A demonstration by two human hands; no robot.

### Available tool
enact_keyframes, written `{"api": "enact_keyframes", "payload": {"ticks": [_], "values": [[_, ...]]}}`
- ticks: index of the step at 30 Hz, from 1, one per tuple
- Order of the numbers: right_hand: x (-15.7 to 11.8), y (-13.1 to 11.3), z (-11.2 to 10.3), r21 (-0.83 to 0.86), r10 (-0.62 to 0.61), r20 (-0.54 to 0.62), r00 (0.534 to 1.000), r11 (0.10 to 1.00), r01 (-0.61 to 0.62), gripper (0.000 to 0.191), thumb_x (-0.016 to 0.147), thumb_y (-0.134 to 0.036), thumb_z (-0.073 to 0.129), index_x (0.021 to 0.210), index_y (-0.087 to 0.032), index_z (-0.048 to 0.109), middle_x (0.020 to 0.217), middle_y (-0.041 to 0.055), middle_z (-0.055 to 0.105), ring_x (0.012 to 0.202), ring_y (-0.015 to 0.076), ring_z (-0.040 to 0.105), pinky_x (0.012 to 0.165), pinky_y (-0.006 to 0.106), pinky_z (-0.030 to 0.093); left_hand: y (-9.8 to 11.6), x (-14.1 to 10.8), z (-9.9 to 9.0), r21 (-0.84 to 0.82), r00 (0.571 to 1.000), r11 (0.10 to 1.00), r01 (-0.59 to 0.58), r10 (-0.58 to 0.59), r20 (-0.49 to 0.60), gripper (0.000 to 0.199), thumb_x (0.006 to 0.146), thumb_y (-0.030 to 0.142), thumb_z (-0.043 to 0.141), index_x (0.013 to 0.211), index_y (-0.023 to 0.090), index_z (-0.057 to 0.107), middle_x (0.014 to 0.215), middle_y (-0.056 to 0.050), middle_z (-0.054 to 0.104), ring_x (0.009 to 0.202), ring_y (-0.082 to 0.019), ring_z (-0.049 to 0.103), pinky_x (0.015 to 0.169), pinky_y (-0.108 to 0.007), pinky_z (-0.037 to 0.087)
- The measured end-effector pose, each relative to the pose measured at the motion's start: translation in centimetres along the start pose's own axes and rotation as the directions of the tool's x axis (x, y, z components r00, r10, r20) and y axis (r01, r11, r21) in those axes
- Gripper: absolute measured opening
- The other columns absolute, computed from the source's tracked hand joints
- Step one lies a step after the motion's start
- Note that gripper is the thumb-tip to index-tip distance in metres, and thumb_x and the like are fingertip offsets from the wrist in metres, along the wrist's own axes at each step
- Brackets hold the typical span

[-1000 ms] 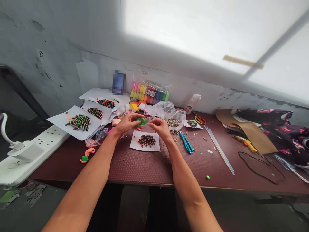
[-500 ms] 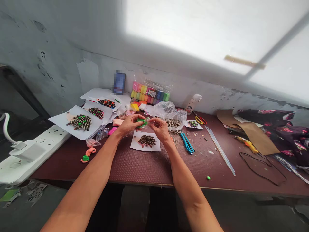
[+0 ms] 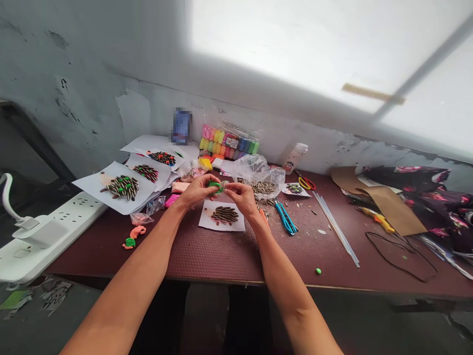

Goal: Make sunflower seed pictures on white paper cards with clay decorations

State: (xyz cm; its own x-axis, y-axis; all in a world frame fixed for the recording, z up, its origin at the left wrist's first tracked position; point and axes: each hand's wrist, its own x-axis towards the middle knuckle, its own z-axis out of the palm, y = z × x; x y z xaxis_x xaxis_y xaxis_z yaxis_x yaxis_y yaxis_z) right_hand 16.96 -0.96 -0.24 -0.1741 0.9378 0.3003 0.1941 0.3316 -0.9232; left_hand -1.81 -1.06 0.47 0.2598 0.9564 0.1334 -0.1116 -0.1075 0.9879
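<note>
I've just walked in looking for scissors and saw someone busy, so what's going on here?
The left hand holds soft green clay-like material in clear plastic, and the right hand pinches at the plastic. Just below them, a hedgehog picture with dark seed spines lies flat on the table. The red-and-yellow-handled scissors lie to the right.

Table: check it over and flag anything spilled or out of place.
Striped seeds lie loose on the table beside the clear plastic bag, looking spilled. A small green blob sits alone near the front edge, seemingly stray.
</note>
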Motion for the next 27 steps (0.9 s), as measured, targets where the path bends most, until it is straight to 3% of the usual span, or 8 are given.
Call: {"api": "enact_keyframes", "payload": {"ticks": [7,14,20,27], "values": [[-0.4,-0.2,0.4,-0.171,-0.158,-0.062,0.986,0.974,0.145,0.012,0.076,-0.027,0.075,0.087,-0.021,0.077,0.081,0.0006,0.066,0.06,0.0105,0.046,0.063,0.026,0.04,-0.1,0.1,0.1,-0.031,1.0,0.999,-0.015,0.016,0.016,0.04,0.068,0.041,0.083,0.089,0.017,0.059,0.068,0.002,0.061,0.057,-0.012,0.061,0.047,-0.02,0.042],[-0.7,-0.4,0.7,-0.315,-0.221,-0.035,0.975,0.928,0.199,0.008,0.082,-0.026,0.072,0.087,-0.02,0.074,0.083,0.0009,0.065,0.06,0.0105,0.048,0.064,0.025,0.042,0.2,-0.1,0.4,-0.062,0.997,0.998,0.023,-0.019,0.07,0.039,0.069,0.04,0.083,0.088,0.017,0.058,0.066,0.004,0.06,0.053,-0.008,0.056,0.046,-0.018,0.039],[-1.1,-0.9,0.5,-0.479,-0.283,0.005,0.959,0.841,0.251,0.013,0.091,-0.03,0.067,0.084,-0.02,0.071,0.085,0.0022,0.065,0.063,0.0115,0.05,0.066,0.026,0.041,0.4,-0.2,0.4,-0.08,0.999,0.996,0.036,-0.032,0.042,0.042,0.066,0.04,0.085,0.089,0.016,0.058,0.069,0.004,0.06,0.053,-0.008,0.056,0.045,-0.018,0.037],[-0.9,-0.6,0.5,-0.476,-0.294,0.056,0.954,0.832,0.284,0.012,0.092,-0.031,0.067,0.095,-0.021,0.074,0.092,0.0027,0.067,0.062,0.0105,0.052,0.064,0.025,0.042,0.3,-0.2,0.3,-0.088,0.997,0.994,0.063,-0.059,0.048,0.045,0.064,0.04,0.086,0.089,0.016,0.057,0.066,0.004,0.059,0.054,-0.009,0.057,0.046,-0.019,0.037]]}}
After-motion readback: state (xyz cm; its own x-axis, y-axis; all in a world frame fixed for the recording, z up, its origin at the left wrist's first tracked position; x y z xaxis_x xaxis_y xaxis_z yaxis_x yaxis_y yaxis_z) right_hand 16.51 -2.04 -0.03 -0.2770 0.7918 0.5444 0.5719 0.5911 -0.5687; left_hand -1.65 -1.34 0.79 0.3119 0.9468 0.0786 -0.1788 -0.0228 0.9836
